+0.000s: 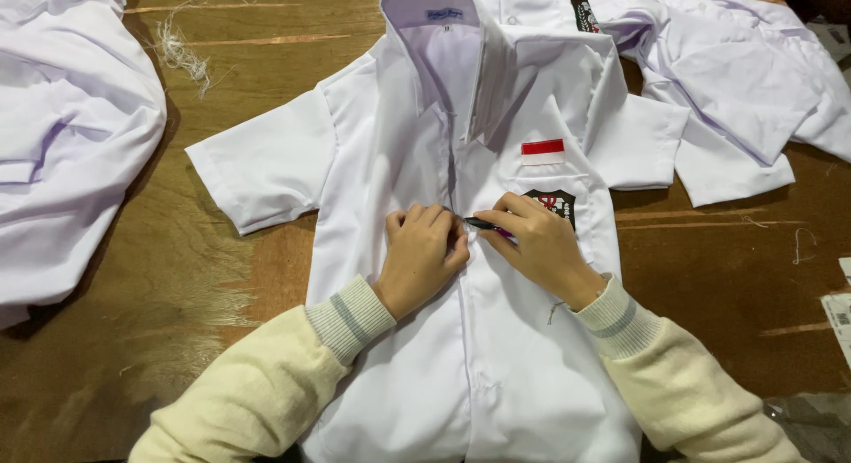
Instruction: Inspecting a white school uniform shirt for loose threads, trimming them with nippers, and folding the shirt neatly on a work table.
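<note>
My left hand [424,255] lies curled, knuckles up, on the front placket of a white short-sleeved shirt [390,161] spread flat on a brown wooden table [177,277], its fingertips bunched on the cloth at mid-chest; whether they pinch a fold I cannot tell. My right hand [539,243] is closed around a slim dark pen-like tool [483,223] with a purple end, its tip aimed at the seam just beside my left fingers. A red-and-white flag patch [542,151] and a dark badge [554,202] on the chest pocket sit just above my right knuckles. More white shirts [71,144] are heaped at both edges, and loose threads [182,53] lie at the table's far left. The risk, as I judge it: the tip is so close to my left fingertips that a slip could jab them or snag the thin cloth.
</note>
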